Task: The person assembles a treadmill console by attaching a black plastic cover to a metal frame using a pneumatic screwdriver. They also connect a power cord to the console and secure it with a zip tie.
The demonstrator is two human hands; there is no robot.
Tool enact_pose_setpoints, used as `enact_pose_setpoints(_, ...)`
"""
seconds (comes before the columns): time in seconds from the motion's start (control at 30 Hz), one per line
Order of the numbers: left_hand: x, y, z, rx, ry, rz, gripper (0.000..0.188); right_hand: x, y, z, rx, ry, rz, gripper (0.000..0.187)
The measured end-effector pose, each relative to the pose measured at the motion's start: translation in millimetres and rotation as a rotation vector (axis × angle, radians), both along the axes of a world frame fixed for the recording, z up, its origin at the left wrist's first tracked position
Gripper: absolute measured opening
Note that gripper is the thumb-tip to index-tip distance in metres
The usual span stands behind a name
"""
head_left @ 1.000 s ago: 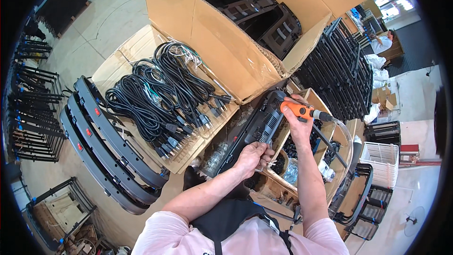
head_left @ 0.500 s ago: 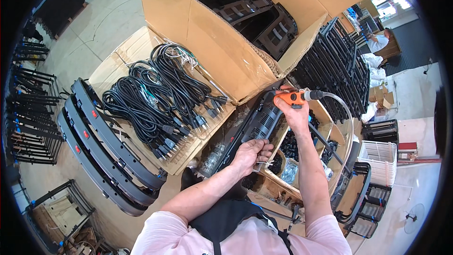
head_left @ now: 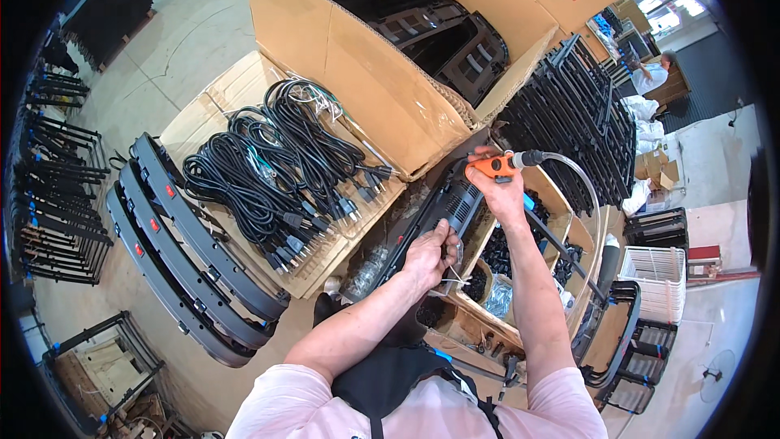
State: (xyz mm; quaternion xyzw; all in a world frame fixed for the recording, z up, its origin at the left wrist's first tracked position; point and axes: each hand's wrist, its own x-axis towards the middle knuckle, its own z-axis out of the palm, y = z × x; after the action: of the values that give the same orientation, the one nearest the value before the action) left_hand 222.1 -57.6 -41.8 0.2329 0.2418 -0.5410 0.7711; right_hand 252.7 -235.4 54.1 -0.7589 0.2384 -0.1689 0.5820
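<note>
My right hand (head_left: 502,193) is closed around an orange handheld tool (head_left: 496,167) with a clear hose (head_left: 583,176) running from its end. The tool lies over the far end of a long black vented housing (head_left: 461,205); its tip is hidden, so I cannot tell whether it touches. My left hand (head_left: 428,254) has its fingers curled at the near end of the vented part, thumb on top. A thin pale wire hangs beside those fingers.
Left of the housing, black power cords (head_left: 252,171) lie on cardboard. Curved grey panels (head_left: 175,232) stand farther left. A big carton (head_left: 357,57) of black parts is beyond. At right, a wooden tray (head_left: 467,306) holds small black parts. A person (head_left: 650,75) is far right.
My left hand has shifted slightly up and toward the housing. The orange tool has moved a little left and turned slightly. The whole view has shifted a little.
</note>
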Motion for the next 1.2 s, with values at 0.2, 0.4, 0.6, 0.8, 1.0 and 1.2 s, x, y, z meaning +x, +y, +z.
enact_pose_setpoints(0.2, 14.5, -12.6, -8.1, -0.041, 0.127, 0.123, 0.026, -39.6, 26.0, 33.7, 0.059, -0.226, -0.047, 0.048)
enact_pose_setpoints(0.4, 19.0, -17.5, -10.7, -0.133, 0.152, 0.177, 0.024, -92.2, 52.7, 54.4, 0.117, -0.157, -0.072, 0.052)
enact_pose_setpoints(0.6, 20.6, -18.7, -15.0, -0.173, 0.096, 0.139, 0.024, -101.0, 57.4, 46.2, 0.091, -0.176, -0.089, 0.052)
enact_pose_setpoints(0.8, 18.2, -15.3, -8.1, -0.191, 0.117, 0.124, 0.024, -103.4, 57.2, 48.7, 0.101, -0.168, -0.109, 0.053)
enact_pose_setpoints(1.0, 16.9, -14.0, -3.9, -0.201, 0.148, 0.135, 0.030, -95.9, 60.8, 46.1, 0.146, -0.141, -0.129, 0.054)
enact_pose_setpoints(1.2, -0.7, -3.1, 3.8, -0.068, -0.011, 0.003, 0.033, -73.2, 52.3, 22.8, 0.081, -0.116, -0.154, 0.054)
